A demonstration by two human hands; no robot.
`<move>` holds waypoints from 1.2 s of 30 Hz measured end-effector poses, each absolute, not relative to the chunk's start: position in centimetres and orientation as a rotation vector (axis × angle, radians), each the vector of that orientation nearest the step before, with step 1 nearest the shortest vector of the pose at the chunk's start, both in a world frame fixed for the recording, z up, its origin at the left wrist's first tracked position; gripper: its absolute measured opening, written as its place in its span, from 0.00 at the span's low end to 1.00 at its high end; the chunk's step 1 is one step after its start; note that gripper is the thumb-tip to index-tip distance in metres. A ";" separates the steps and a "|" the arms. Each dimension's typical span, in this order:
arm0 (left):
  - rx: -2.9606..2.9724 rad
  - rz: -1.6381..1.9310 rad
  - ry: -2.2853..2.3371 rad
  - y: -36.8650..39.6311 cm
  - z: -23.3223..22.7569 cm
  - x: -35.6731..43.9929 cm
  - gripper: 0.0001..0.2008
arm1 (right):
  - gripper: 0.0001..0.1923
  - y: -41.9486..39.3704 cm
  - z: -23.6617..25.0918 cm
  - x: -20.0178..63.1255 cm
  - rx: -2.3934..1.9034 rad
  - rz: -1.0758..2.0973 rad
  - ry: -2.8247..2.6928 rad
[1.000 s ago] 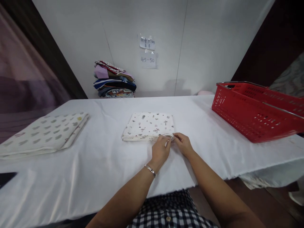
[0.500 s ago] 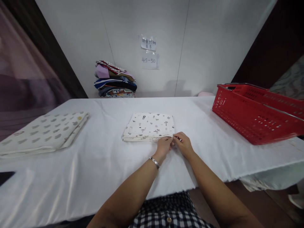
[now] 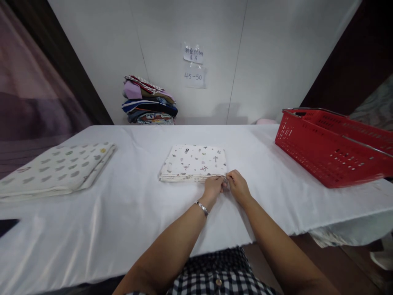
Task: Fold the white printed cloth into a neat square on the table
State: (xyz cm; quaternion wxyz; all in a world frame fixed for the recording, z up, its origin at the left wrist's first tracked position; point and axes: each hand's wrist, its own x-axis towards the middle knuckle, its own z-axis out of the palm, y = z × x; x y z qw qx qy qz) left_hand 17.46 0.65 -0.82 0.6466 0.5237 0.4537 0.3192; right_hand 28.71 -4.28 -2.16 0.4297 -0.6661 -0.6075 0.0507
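Both hands pinch the folded cloth (image 3: 193, 163) at its 5 o'clock corner, left hand (image 3: 213, 187) and right hand (image 3: 238, 186) touching, from what I see; red basket (image 3: 330, 147) at 3 o'clock.

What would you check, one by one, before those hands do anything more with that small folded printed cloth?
1. Both hands at the cloth: ok; left hand and right hand meet at the near right corner of the folded printed cloth.
2. Firm pinch on the corner: cannot tell; the fingertips hide it.
3. Folds lying square and flat: ok.
4. Cloth lying apart from the other things: ok; the red basket and the spotted folded cloth lie well apart.
5. White table cover smooth: ok, faint creases only.
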 end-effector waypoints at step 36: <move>1.139 0.707 0.954 0.6 -0.8 17.0 0.05 | 0.08 -4.7 -2.3 29.0 -1.770 0.310 -1.413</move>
